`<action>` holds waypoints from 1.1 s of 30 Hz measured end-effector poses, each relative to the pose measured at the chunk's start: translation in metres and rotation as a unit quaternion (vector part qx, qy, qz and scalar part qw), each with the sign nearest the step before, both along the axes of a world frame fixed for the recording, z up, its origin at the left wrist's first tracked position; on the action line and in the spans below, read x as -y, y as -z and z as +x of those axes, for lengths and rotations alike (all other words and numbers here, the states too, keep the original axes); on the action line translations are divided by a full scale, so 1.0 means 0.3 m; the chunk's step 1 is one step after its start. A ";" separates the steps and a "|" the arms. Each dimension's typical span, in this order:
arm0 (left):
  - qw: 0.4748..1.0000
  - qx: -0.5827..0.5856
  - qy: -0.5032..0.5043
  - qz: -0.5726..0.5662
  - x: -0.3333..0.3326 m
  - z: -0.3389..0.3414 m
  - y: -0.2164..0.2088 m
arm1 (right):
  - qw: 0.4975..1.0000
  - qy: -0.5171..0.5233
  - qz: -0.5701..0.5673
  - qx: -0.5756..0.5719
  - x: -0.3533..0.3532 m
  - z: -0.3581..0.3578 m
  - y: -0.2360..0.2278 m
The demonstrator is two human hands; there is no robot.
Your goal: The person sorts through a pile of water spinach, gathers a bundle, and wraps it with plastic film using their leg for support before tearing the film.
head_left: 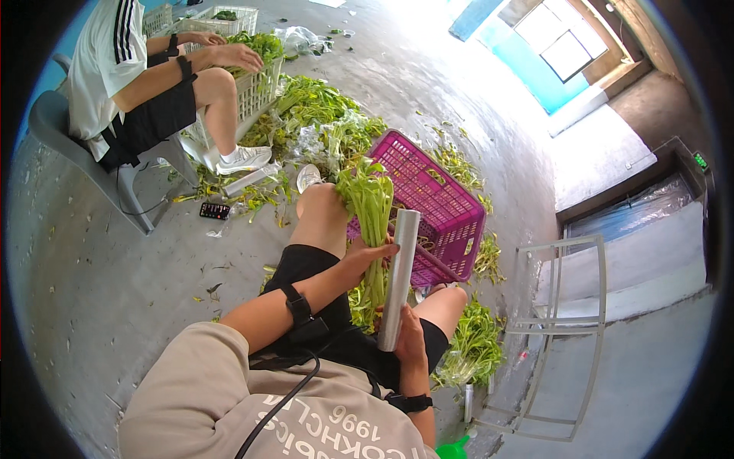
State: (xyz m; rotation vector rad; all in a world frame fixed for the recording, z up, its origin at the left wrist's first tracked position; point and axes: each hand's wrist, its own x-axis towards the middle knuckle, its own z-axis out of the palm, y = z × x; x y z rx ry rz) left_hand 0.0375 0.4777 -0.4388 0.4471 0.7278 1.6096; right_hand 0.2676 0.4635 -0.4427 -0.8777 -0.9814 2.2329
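Note:
A bunch of pale green celery (368, 200) stands between my knees, its leaves by the purple crate. My left hand (365, 256) is wrapped round the stalks, with its thumb tip against the roll. Beside the celery, a shiny grey roll of plastic film (401, 283) leans nearly upright. Gripping that roll from below is my right hand (411, 336), its fingers closed about the lower part and partly hidden behind it. In front of my knees the purple plastic crate (451, 222) sits tilted in the picture; some of its inside is covered by the roll.
A seated co-worker (107, 92) at the left handles greens in a white crate (256, 96). Celery heaps (317, 115) lie on the floor ahead, with another pile (474, 344) at my right. A phone (215, 210) rests on the floor; a metal frame (562, 329) stands right.

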 end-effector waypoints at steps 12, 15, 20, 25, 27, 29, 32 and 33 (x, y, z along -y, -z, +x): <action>1.000 -0.026 0.003 0.013 -0.011 0.000 0.017 | 0.944 0.159 0.216 0.192 -0.045 -0.063 -0.067; 1.000 -0.006 0.018 0.014 0.003 -0.001 -0.004 | 0.899 0.139 0.343 0.235 -0.123 -0.110 -0.207; 0.999 -0.013 0.040 0.032 0.004 -0.011 -0.001 | 0.847 0.083 0.448 0.274 -0.186 -0.234 -0.334; 0.999 0.017 0.023 0.035 0.001 -0.004 0.021 | 0.782 0.049 0.504 0.364 -0.134 -0.253 -0.270; 0.999 0.007 0.033 0.012 -0.005 -0.007 0.034 | 0.785 0.058 0.508 0.349 -0.116 -0.261 -0.233; 0.999 0.000 0.040 0.019 -0.006 -0.011 0.033 | 0.831 0.119 0.461 0.287 -0.100 -0.273 -0.211; 0.999 0.006 0.033 0.025 -0.004 -0.007 0.016 | 0.864 0.146 0.434 0.208 -0.102 -0.263 -0.170; 0.999 -0.005 0.027 0.017 -0.008 -0.010 0.016 | 0.864 0.146 0.433 0.210 -0.109 -0.253 -0.152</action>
